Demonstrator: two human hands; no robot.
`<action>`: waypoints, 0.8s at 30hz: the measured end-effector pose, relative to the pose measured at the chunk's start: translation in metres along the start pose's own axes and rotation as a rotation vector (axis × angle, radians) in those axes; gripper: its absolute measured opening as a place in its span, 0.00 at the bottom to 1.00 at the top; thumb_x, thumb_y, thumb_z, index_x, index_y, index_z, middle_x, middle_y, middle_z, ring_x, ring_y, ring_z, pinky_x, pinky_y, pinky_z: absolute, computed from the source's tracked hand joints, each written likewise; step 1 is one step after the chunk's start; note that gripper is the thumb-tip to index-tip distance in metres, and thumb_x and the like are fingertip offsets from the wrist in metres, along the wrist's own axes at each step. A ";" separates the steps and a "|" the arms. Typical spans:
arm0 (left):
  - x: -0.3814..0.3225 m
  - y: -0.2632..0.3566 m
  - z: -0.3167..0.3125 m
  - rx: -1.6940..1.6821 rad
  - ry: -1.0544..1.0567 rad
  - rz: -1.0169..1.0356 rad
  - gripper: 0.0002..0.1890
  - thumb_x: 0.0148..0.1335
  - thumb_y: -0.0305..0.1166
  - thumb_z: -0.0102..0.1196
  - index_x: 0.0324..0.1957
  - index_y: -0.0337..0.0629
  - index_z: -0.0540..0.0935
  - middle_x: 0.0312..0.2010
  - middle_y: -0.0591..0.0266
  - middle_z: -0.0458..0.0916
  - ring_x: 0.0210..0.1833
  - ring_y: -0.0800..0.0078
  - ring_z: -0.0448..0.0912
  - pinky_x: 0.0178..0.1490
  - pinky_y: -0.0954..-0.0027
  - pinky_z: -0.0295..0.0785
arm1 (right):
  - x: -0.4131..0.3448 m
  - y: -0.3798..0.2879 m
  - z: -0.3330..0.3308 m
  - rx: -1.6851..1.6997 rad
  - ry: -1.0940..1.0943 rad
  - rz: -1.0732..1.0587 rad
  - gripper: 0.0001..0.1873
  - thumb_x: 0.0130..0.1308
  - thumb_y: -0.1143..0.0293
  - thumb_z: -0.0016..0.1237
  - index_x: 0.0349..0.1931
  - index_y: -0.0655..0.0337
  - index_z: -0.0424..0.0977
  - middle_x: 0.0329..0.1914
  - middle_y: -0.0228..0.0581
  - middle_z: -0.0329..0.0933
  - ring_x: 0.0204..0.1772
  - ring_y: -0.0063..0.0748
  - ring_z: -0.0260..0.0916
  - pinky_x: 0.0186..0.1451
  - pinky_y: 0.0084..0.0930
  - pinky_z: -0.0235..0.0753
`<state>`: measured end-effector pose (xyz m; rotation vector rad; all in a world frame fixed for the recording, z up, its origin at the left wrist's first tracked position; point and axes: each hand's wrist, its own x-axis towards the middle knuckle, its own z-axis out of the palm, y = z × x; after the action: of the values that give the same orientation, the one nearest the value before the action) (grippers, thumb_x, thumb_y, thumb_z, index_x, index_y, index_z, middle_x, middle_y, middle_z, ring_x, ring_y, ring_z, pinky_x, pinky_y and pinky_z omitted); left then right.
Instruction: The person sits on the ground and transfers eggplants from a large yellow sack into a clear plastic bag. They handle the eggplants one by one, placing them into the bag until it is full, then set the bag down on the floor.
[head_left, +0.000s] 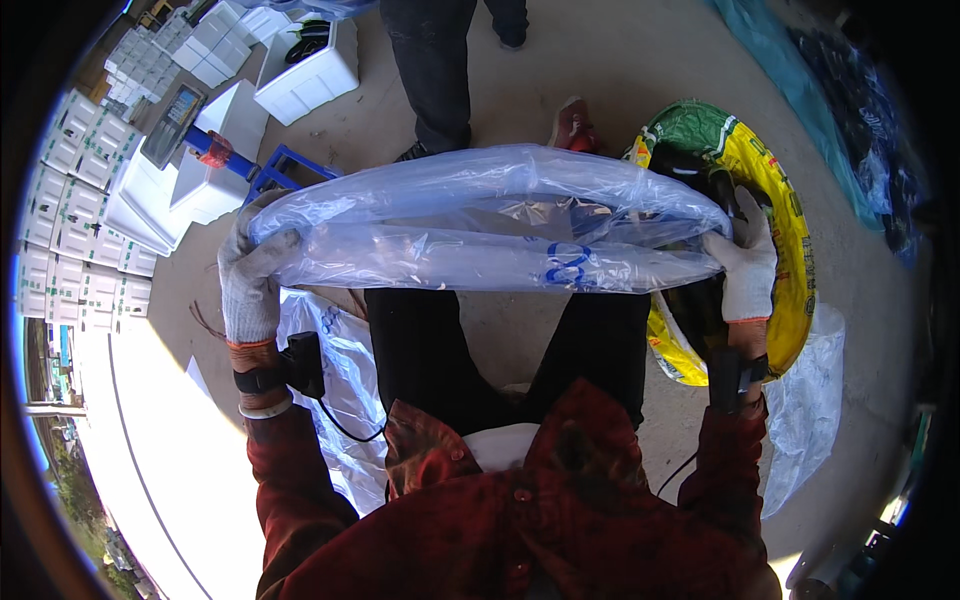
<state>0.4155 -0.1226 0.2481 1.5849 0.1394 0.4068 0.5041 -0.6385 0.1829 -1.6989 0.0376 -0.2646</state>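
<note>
Both my hands wear white knitted gloves and stretch the rolled rim of a clear plastic bag (480, 259) between them, above my lap. My left hand (259, 262) grips its left end, thumb on the near side of the roll. At the right end, my right hand (746, 259) holds the rim with the thumb against the plastic. The bag's mouth gapes as a long narrow slit, and blue print shows on its near side. Beside and below my right hand stands a yellow and green woven sack (791, 277) with dark eggplants (694, 300) in it.
White foam boxes (307, 86) stand at the upper left, one holding eggplants, near a blue-framed platform scale (232, 161). Stacked foam boxes (82, 210) line the left. A person in dark trousers (431, 67) stands ahead. Plastic sheets (330, 360) lie on the floor at both sides.
</note>
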 end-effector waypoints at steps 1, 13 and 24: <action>-0.001 -0.002 0.003 0.195 0.003 0.150 0.18 0.58 0.26 0.56 0.50 0.30 0.79 0.42 0.54 0.82 0.44 0.65 0.81 0.52 0.65 0.77 | -0.001 0.001 0.001 -0.291 0.159 -0.135 0.36 0.57 0.76 0.57 0.67 0.67 0.61 0.56 0.50 0.76 0.54 0.41 0.76 0.63 0.32 0.73; -0.015 -0.021 0.012 -0.284 -0.247 -0.391 0.40 0.60 0.49 0.59 0.66 0.31 0.64 0.57 0.48 0.74 0.55 0.58 0.77 0.60 0.61 0.72 | 0.002 0.024 -0.008 0.788 -0.005 0.370 0.27 0.67 0.64 0.52 0.62 0.69 0.66 0.51 0.44 0.77 0.53 0.42 0.74 0.63 0.42 0.71; -0.008 -0.041 -0.004 -0.611 0.045 -0.592 0.29 0.64 0.53 0.55 0.50 0.33 0.77 0.44 0.51 0.82 0.46 0.57 0.81 0.54 0.54 0.78 | -0.004 0.007 0.028 0.908 -0.155 0.658 0.28 0.69 0.53 0.50 0.58 0.69 0.70 0.46 0.40 0.78 0.47 0.36 0.75 0.52 0.33 0.76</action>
<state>0.4132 -0.1188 0.2060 0.8738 0.4598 0.0068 0.5066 -0.6117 0.1725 -0.7314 0.3073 0.3152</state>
